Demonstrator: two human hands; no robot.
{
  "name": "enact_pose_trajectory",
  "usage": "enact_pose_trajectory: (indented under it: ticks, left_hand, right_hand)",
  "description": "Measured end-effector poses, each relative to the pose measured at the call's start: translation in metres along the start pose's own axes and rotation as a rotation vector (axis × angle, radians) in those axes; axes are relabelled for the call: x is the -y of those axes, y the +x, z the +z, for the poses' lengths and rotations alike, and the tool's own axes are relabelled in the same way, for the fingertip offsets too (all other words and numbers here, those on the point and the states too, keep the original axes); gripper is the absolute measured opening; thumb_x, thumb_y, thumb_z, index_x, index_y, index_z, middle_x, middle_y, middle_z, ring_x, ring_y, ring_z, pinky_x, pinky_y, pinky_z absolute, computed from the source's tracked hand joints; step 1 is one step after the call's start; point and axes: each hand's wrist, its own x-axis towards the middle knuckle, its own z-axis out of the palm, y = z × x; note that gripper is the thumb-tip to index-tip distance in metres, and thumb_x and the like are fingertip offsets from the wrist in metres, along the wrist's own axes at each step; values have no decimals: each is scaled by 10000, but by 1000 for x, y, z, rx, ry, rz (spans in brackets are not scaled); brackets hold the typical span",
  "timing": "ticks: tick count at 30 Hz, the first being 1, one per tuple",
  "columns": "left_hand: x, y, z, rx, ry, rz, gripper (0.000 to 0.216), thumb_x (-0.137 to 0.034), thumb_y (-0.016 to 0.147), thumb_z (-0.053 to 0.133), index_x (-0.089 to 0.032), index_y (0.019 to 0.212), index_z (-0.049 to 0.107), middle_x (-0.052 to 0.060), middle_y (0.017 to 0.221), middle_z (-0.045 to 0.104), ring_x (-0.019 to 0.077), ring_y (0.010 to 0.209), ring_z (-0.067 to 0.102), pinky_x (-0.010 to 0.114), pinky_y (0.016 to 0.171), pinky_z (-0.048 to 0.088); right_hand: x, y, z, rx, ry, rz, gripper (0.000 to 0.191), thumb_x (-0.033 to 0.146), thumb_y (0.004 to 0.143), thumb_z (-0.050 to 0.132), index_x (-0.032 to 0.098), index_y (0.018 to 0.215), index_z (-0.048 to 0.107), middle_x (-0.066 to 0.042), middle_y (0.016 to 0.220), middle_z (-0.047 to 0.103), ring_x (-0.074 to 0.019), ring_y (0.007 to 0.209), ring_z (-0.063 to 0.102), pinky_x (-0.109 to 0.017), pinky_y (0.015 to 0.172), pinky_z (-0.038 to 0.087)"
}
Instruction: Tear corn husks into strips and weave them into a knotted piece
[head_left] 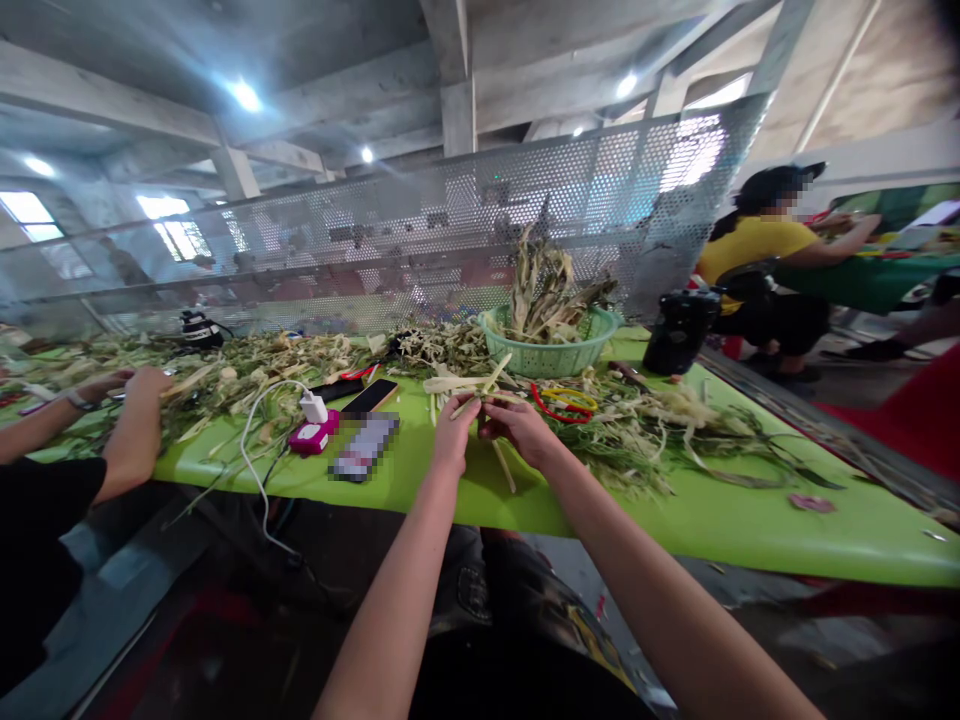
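Observation:
My left hand [454,432] and my right hand [516,425] are close together over the green table [720,520], both pinched on a pale plant stalk [474,390] that reaches up and right. A second thin stalk piece [504,468] hangs down below my hands. Loose husks and stalk scraps [645,425] lie just right of my right hand. Red and yellow rubber bands [564,402] lie beyond my hands.
A teal basket [551,352] full of stalks stands behind my hands. Phones [369,398], a white charger [313,408] and its cable lie to the left. A co-worker's hands [142,385] work at far left. A perforated metal screen [465,230] backs the table. A person in yellow [757,250] sits at right.

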Motion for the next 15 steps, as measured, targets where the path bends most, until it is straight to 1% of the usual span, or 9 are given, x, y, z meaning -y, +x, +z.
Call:
enact_pose_trajectory:
  ticks: [3, 5, 8, 12, 15]
  left_hand:
    - [-2, -1, 0, -12, 62, 42, 262, -399, 715, 713, -182, 860, 686, 24, 842, 690, 145, 783, 594, 286, 785, 460]
    - [-2, -1, 0, -32, 104, 68, 258, -404, 722, 707, -177, 843, 693, 26, 817, 687, 153, 785, 588, 297, 798, 455]
    - [-2, -1, -1, -56, 148, 104, 241, -386, 732, 697, -174, 847, 699, 32, 834, 695, 166, 820, 592, 308, 827, 444]
    - [-1, 2, -4, -95, 182, 136, 216, -356, 729, 697, -176, 848, 703, 40, 850, 700, 178, 843, 598, 317, 849, 434]
    - [1, 5, -7, -118, 191, 129, 183, -332, 706, 715, -182, 811, 708, 39, 830, 697, 177, 837, 594, 313, 843, 430]
  right_hand:
    - [-1, 2, 0, 29, -10, 7, 387, 504, 616, 752, 167, 785, 660, -27, 657, 659, -141, 512, 589, -280, 512, 473]
    - [-3, 4, 0, 25, -35, -6, 379, 495, 606, 762, 163, 754, 658, -14, 628, 641, -117, 488, 553, -262, 503, 456]
    - [-6, 7, 0, 9, -85, -30, 361, 484, 599, 768, 168, 713, 634, 15, 572, 598, -93, 453, 497, -242, 471, 422]
    - [-4, 5, 0, 23, -159, -62, 291, 426, 638, 753, 187, 673, 591, 40, 537, 564, -92, 456, 480, -227, 456, 383]
    - [0, 1, 1, 54, -214, -74, 274, 381, 663, 749, 188, 619, 559, 48, 505, 536, -90, 455, 463, -220, 452, 356]
